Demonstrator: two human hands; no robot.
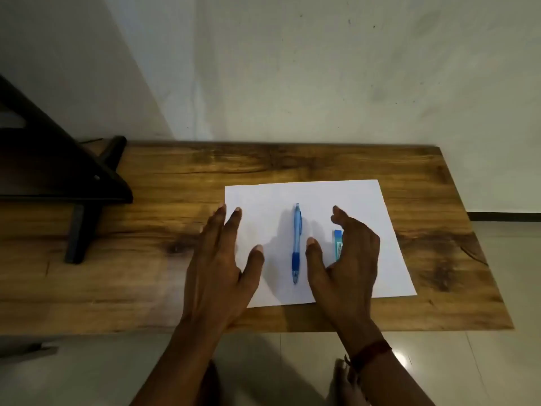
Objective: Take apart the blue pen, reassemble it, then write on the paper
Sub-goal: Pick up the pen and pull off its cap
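Note:
A translucent blue pen (296, 243) with a dark blue grip lies whole on a white sheet of paper (360, 206), its tip toward me. My left hand (218, 259) hovers flat over the paper's left edge, fingers spread, holding nothing. My right hand (348, 259) is just right of the pen, fingers slightly curled and apart, thumb close to the pen's grip without touching it. A small blue and white box (337, 243) lies on the paper, partly hidden behind my right hand.
The paper rests on a wooden table (164, 259) against a pale wall. A dark stand (79, 183) with a leg occupies the table's left end. Tiled floor shows below the near edge and to the right.

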